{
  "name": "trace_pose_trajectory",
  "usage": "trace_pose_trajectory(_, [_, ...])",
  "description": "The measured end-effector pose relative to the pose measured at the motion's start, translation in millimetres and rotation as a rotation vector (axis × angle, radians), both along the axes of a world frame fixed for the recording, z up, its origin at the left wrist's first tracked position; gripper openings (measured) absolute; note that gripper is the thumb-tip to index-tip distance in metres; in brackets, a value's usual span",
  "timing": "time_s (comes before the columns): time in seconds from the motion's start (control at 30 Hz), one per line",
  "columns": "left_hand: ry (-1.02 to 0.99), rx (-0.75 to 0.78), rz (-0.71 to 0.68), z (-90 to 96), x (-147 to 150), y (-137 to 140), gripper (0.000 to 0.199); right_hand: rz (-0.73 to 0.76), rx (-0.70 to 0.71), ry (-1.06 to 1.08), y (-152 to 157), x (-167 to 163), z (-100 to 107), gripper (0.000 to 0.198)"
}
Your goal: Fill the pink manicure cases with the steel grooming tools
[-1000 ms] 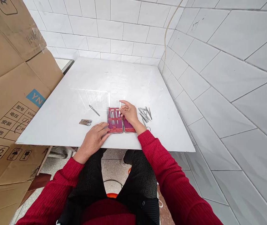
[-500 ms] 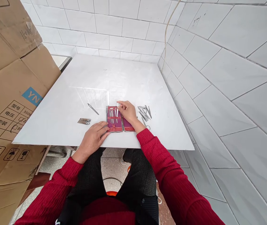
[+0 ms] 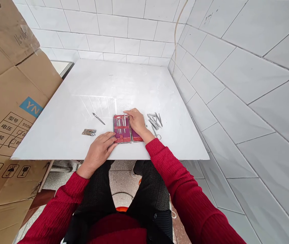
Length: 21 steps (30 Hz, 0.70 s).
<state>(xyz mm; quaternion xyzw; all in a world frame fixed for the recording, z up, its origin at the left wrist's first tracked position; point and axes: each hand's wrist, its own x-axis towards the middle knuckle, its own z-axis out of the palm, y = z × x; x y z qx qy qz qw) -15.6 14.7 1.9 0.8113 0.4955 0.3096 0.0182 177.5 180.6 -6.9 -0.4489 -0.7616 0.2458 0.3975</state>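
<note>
An open manicure case (image 3: 123, 140) with a purple lining and red trim lies near the table's front edge. My left hand (image 3: 99, 149) grips its left edge, fingers along the side and thumb at the lower corner. Several slim metal tools (image 3: 119, 124) stand under a band in the left half. Between thumb and forefinger, my right hand (image 3: 137, 122) pinches the top of a slim metal manicure tool (image 3: 124, 124) at the right end of that row. The right hand and wrist cover much of the case's right half.
Left of the case lie nail clippers (image 3: 89, 132) and a slim metal tool with an angled tip (image 3: 98, 118). To the right are small scissors (image 3: 156, 135) and several metal tools (image 3: 154, 120). A large cardboard box (image 3: 4, 84) stands left; tiled walls (image 3: 236, 101) border the right and back.
The tool in my right hand has gone lower, toward the band in the case. My left hand keeps its place on the case. The whole view has shifted slightly.
</note>
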Motion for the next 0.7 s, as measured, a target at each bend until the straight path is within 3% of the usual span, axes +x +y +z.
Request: trace_pose_trajectory(0.7, [0.037,0.029,-0.001,-0.3,0,0,0.027,-0.015,0.036,-0.173,-17,0,4,0.039])
